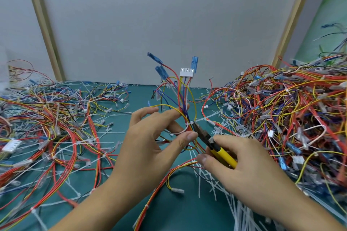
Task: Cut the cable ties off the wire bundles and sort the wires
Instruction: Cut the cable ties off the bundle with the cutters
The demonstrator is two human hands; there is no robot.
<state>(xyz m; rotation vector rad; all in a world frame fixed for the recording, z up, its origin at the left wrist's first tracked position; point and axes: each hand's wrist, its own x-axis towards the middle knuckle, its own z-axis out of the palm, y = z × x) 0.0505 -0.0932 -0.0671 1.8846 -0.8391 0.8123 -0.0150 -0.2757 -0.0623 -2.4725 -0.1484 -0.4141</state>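
My left hand (154, 142) pinches a wire bundle (181, 99) of red, yellow, blue and white wires between thumb and fingers and holds it upright over the table. Its white connector (186, 72) and blue terminals (194, 64) stick up at the top. A white cable tie (189, 123) wraps the bundle just above my thumb. My right hand (249, 170) grips yellow-handled cutters (216, 146). Their dark jaws touch the cable tie from the right.
A big tangled heap of wires (293, 110) fills the right side of the green mat (180, 200). Spread-out wires (48, 129) lie on the left. Cut white ties (231, 199) litter the mat near my right wrist. A grey wall stands behind.
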